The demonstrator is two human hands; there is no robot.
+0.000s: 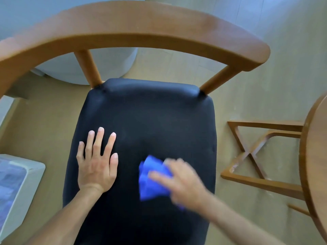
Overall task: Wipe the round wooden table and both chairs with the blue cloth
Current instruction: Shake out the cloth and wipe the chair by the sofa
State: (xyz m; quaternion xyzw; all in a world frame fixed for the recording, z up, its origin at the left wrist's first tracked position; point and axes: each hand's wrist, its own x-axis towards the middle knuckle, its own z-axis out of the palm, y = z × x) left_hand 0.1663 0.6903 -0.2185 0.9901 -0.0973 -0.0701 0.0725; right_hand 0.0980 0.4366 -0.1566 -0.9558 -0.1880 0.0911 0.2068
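Blue cloth [152, 177] lies on the black seat [150, 121] of the chair [123, 23], at 5 o'clock of seat centre, under the right hand [182, 181]. Right hand blurred, fingers spread over the cloth, pressing it. Left hand [97, 163] flat, fingers straight, at 8 o'clock.

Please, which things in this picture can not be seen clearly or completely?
- Right hand, head view: motion blur hides its fingers' grip.
- Blue cloth: partly under that hand.
- Round table: cut off by the right edge.
- Chair seat: front cut off by the bottom edge.
- Second chair: out of view.
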